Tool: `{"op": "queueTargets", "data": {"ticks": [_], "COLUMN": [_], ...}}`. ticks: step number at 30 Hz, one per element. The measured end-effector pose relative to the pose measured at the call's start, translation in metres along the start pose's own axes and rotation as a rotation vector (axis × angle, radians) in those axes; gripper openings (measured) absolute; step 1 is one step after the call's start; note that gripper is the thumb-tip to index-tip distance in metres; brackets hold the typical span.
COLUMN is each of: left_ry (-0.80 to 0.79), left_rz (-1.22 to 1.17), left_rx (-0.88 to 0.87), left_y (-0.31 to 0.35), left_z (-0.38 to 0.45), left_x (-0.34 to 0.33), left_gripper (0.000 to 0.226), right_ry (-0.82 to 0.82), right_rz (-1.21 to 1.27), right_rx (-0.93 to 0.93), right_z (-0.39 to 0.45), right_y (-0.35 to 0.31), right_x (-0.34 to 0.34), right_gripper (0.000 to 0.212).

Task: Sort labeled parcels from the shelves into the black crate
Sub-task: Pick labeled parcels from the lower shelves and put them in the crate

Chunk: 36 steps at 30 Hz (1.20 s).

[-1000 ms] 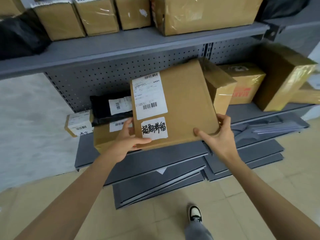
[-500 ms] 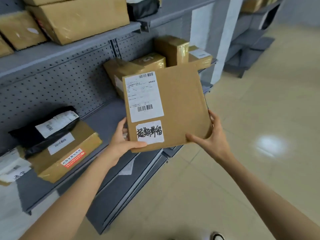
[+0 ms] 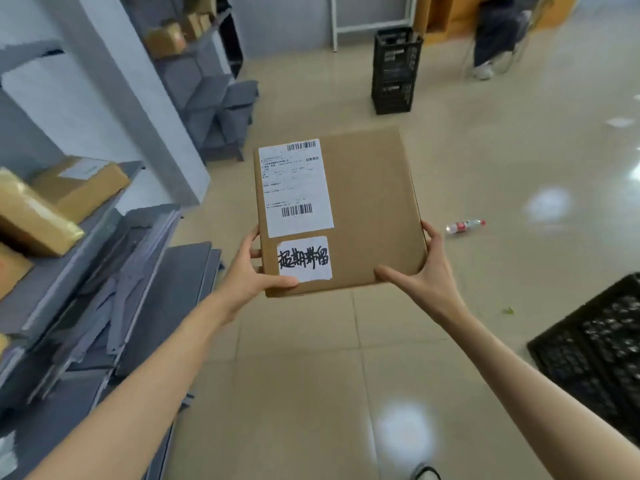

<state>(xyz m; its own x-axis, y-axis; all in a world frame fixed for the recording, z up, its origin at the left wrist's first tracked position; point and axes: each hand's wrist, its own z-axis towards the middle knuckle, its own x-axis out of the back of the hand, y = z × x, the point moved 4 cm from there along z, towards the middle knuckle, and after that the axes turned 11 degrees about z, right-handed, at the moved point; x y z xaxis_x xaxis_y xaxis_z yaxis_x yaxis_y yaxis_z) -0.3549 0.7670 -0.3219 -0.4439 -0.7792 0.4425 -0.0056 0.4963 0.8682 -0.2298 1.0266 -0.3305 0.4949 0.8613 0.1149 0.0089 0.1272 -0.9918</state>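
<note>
Both hands grip the labeled parcel (image 3: 360, 209) by its near corners, left hand (image 3: 254, 271) and right hand (image 3: 420, 275) pinching it, long axis pointing away; the black crate (image 3: 595, 351) lies low, nearest the right hand

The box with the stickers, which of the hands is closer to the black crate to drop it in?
The right hand. The black crate sits low on the right, just beyond it; the left hand grips the box's far side.

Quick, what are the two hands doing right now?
Left hand: holding the parcel at its left corner.
Right hand: holding the parcel's right corner.
</note>
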Motion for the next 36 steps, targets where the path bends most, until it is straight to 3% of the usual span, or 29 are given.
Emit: {"op": "queueTargets", "data": {"ticks": [7, 13, 22, 31, 36], "left_ry": [-0.371, -0.677, -1.004, -1.208, -1.260], "left_rz": [0.071, 0.171, 0.401, 0.589, 0.697], "left_rx": [-0.136, -0.225, -0.304, -0.308, -0.286], "left_y": [0.131, 0.212, 0.277, 0.316, 0.316], "left_z": [0.069, 0.073, 0.092, 0.177, 0.211], "left_x": [-0.249, -0.435, -0.647, -0.839, -0.923], "left_gripper": [0.111, 0.111, 0.109, 0.106, 0.105], "right_ry": [0.403, 0.699, 1.040, 1.185, 1.265], "right_rz": [-0.109, -0.138, -0.038, 0.123, 0.220], "right_rx": [-0.088, -0.212, -0.418, -0.586, -0.674], "right_z": [-0.009, -0.063, -0.106, -0.041, -0.018], "right_y": [0.044, 0.077, 0.145, 0.235, 0.293], "right_x": [0.252, 0.407, 0.530, 0.638, 0.680], "right_gripper": [0.098, 0.099, 0.101, 0.095, 0.076]}}
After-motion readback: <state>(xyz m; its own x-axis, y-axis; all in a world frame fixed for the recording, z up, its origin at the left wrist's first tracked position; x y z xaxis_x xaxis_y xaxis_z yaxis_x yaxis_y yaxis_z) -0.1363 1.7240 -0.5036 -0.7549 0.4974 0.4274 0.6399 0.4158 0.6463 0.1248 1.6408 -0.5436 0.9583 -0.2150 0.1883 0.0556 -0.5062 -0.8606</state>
